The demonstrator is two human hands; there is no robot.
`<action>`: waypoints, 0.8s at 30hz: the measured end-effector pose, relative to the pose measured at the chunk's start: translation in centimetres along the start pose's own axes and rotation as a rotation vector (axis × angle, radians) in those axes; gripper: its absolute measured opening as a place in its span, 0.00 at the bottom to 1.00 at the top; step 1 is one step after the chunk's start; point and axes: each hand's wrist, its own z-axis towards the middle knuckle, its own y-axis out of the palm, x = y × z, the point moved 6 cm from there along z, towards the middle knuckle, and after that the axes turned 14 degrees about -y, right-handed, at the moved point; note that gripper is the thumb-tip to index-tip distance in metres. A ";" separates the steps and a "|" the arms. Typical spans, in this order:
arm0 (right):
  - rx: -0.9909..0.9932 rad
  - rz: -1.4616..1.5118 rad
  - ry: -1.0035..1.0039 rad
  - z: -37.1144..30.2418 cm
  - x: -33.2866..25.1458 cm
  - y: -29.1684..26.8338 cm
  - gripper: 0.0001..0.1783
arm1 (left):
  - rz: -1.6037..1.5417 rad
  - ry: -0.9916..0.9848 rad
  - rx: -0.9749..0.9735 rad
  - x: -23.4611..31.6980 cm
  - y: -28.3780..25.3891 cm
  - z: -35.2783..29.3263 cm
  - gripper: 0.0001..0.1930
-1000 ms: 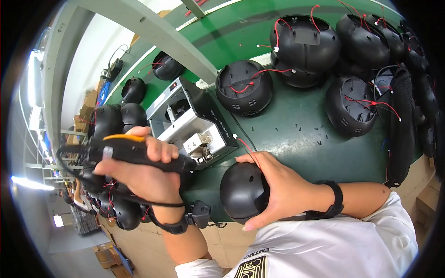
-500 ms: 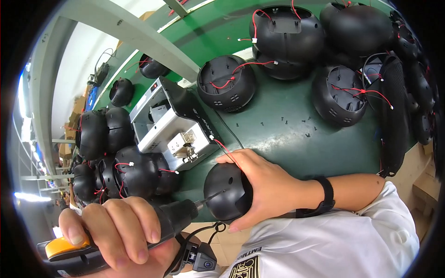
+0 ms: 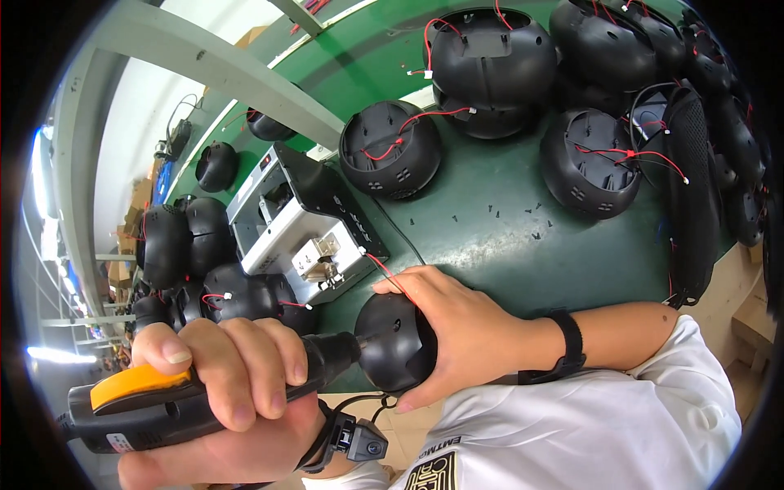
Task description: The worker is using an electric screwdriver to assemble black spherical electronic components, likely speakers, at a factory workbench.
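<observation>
My left hand (image 3: 237, 376) is wrapped round a black electric screwdriver (image 3: 333, 358) with an orange lever, its nose pointing right. That nose is close against the side of a round black plastic shell (image 3: 390, 363); the bit lies near a small hole in the shell, but whether it is seated in a screw I cannot tell. My right hand (image 3: 469, 327) grips the shell from its right side, thumb below and fingers over the top. A red wire with a white connector (image 3: 364, 252) sticks up from beside those fingers.
Beyond my hands stands a silver and black bench machine (image 3: 302, 237). Loose dark screws (image 3: 536, 236) lie scattered on the green table (image 3: 474, 261). More black shells with red wires, such as one open shell (image 3: 390, 147), surround the area. A black mesh-sided object (image 3: 692, 196) borders the right.
The screwdriver has moved right and slightly up, bringing its nose against the shell and showing less of its bit. My right hand still holds the shell. The whole view has shifted slightly.
</observation>
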 end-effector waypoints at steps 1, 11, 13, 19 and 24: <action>0.002 0.002 0.001 0.0 0.0 0.0 0.64 | -0.005 0.012 0.014 -0.2 -0.1 0.0 0.39; 0.093 -0.041 -0.027 -0.1 0.4 0.0 0.65 | 0.061 0.275 -0.125 -3.0 1.1 -2.2 0.23; 0.167 0.005 -0.027 -0.1 -0.2 -0.2 0.64 | 0.182 0.392 -0.208 -2.7 1.3 -3.9 0.18; 0.130 0.044 -0.049 0.5 -0.3 0.1 0.64 | 0.066 0.414 0.019 -3.8 0.0 -4.6 0.14; 0.125 0.037 -0.041 0.6 -0.2 0.1 0.63 | 0.010 0.408 -0.022 -4.3 -0.9 -3.8 0.17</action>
